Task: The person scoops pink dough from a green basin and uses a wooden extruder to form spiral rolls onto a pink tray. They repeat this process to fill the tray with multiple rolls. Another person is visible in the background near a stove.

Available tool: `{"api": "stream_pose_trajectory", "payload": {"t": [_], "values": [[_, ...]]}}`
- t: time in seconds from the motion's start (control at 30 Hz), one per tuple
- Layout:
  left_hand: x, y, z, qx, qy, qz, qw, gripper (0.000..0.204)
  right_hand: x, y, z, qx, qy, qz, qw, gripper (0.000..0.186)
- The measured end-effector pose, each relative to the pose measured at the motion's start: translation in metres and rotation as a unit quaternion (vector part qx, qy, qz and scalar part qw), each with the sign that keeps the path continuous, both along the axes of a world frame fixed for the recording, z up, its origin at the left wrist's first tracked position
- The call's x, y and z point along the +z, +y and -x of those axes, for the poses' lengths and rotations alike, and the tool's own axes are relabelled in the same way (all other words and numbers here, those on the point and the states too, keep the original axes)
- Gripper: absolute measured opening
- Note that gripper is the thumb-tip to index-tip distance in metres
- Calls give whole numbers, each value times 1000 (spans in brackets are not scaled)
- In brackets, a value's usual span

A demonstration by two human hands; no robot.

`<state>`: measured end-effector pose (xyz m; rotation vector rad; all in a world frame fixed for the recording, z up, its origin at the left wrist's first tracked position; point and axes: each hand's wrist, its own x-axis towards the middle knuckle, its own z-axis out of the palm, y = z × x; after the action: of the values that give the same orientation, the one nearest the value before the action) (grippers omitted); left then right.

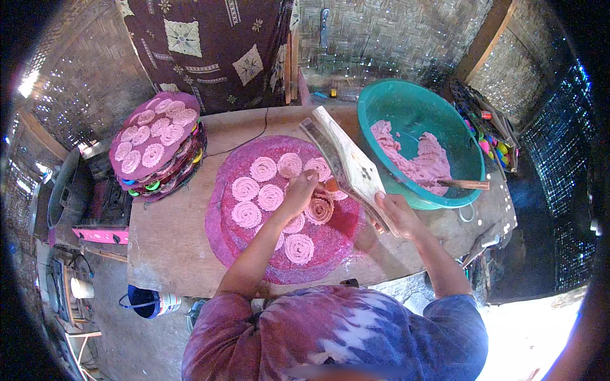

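My right hand [398,214] grips the lower end of a long wooden tool made of two flat boards [352,162], one pale and one darker, held tilted above the table. My left hand [302,192] reaches over a round pink mat [220,222], its fingers bent together beside the tool's underside; what they hold, if anything, is hidden. Several ridged pink dough spirals [271,197] lie on the mat around this hand. One spiral [319,208] between the hands looks browner, in the tool's shade.
A teal basin [375,101] with pink dough [432,159] and a wooden-handled utensil [467,184] stands right. At left, a stack of round trays [136,149] bears more spirals. A cable [244,145] crosses the wooden table [165,247]. A blue bucket [143,301] stands below; a stove [105,216] is farther left.
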<state>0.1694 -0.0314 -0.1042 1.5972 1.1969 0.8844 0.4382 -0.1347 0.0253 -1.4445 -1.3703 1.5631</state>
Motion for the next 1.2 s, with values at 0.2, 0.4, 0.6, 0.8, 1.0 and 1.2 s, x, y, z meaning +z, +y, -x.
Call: {"api": "stream_pose_trajectory", "payload": {"t": [0.2,0.4,0.6,0.8,1.0,1.2], "values": [[32,-12,14,10,307,-231,923,19,3,-6,0,-2,14,-5,1000,60],[42,-2,9,-84,415,-255,869,11,6,-17,-6,-10,31,-22,999,62],[36,2,1,-97,434,-323,835,6,8,-24,-13,-17,43,-48,998,65],[61,-9,3,-21,420,-167,892,12,7,-33,-20,-26,67,-54,996,62],[48,-17,6,-4,410,-104,906,14,6,-37,-17,-43,102,-57,992,61],[52,-29,3,13,406,-129,905,10,8,-38,-19,-13,91,-71,993,64]]}}
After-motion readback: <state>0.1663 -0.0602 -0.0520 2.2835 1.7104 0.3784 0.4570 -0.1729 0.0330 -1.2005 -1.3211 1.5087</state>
